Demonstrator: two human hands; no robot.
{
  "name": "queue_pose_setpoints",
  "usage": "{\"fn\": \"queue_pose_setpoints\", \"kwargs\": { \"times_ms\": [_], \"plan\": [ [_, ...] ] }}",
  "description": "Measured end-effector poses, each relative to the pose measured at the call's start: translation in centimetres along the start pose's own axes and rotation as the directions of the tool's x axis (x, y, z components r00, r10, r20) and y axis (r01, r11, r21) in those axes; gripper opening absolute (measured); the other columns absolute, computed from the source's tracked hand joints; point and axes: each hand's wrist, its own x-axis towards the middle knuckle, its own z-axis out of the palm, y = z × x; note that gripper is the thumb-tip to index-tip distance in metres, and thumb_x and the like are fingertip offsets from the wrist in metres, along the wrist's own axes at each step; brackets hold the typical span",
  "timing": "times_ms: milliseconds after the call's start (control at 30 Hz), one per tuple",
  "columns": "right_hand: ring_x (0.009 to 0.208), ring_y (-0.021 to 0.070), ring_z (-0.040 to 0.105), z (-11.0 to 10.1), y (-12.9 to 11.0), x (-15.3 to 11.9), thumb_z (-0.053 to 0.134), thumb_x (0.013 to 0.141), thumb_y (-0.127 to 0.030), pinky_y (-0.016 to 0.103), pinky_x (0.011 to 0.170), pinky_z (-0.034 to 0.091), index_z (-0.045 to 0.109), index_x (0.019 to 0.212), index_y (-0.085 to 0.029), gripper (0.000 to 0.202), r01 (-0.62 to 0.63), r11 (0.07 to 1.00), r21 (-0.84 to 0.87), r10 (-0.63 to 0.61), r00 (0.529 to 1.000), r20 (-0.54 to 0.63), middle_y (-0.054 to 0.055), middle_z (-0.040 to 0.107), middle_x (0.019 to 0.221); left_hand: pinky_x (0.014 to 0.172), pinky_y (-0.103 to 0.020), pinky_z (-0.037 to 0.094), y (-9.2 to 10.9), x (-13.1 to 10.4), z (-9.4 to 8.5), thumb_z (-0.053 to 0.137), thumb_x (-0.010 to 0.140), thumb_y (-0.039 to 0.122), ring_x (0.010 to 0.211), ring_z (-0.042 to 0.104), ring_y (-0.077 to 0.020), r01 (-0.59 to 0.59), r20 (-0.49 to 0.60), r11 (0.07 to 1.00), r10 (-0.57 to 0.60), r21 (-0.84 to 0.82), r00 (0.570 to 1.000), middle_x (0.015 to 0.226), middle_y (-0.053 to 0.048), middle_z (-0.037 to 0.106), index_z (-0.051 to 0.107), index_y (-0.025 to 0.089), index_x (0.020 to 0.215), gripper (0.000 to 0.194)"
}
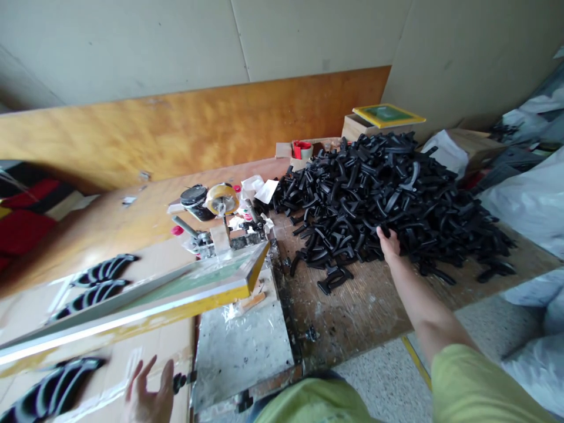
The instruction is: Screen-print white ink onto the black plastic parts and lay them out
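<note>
My right hand (390, 242) reaches to the front of a big heap of black curved plastic parts (352, 194). Its thumb and fingers are closed around a black plastic part at the heap's edge, whose outline merges with the others. My left hand (152, 390) is low at the left, empty, with its fingers spread, beside a black knob (180, 383) on the metal base plate (242, 346). Above that plate, a screen-printing frame (238, 288) with a yellow edge and green mesh stands tilted in a clamp (205, 244).
Groups of black curved parts (103, 270) lie on cardboard (163, 258) at the left. Behind the clamp are a tape roll (222, 200) and a dark tub (194, 197). Another yellow-edged screen (390, 115) rests on a box. White sacks (533, 200) stand at the right.
</note>
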Motion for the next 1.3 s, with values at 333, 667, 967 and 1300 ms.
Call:
{"fn": "queue_pose_setpoints", "kwargs": {
  "times_ms": [333,667,967,1300],
  "plan": [
    [0.105,0.0299,0.059,1.6,-1.0,-4.2,0.062,0.065,-0.07,0.039,0.09,0.043,0.034,0.142,-0.025,0.094,-0.075,0.968,0.239,0.016,0.971,0.24,0.009,0.062,0.118,0.081,-0.049,0.049,-1.0,0.7,-0.5,0.053,0.073,0.059,0.075,0.061,-0.0245,0.035,0.04,0.999,-0.036,0.04,0.999,0.138,-0.014,0.05,0.059,0.021,0.123,0.063],
    [0.109,0.0297,0.052,2.9,-4.6,-15.5,0.067,0.071,-0.046,0.042,0.091,0.039,0.048,0.13,-0.024,0.065,0.553,0.832,-0.044,-0.521,0.806,0.282,0.011,0.056,0.116,0.086,-0.047,0.047,0.8,-0.2,0.6,0.051,0.075,0.057,0.092,0.059,-0.0279,-0.02,0.017,0.996,0.022,-0.088,1.0,0.135,-0.015,0.051,0.062,0.017,0.118,0.06],
    [0.093,0.0214,0.057,3.3,-6.1,-19.3,0.041,0.094,-0.025,0.034,0.087,0.043,0.063,0.117,-0.022,0.033,0.831,0.557,-0.001,-0.753,0.505,0.422,0.009,0.06,0.098,0.075,-0.042,0.049,-1.9,-2.3,-0.3,0.05,0.079,0.058,0.061,0.055,-0.0166,0.07,0.074,0.997,-0.066,-0.042,0.995,0.14,-0.01,0.052,0.06,0.023,0.12,0.055],
    [0.107,0.0225,0.056,2.7,-2.5,-21.0,0.052,0.086,-0.014,0.046,0.108,0.031,0.061,0.12,-0.024,0.037,0.982,0.164,0.098,-0.851,0.091,0.517,0.007,0.068,0.106,0.105,-0.045,0.037,-6.9,0.7,0.5,0.053,0.081,0.052,0.123,0.051,-0.0286,-0.046,0.004,0.967,0.049,-0.252,0.999,0.131,-0.013,0.058,0.063,0.02,0.112,0.045]
  ]
}}
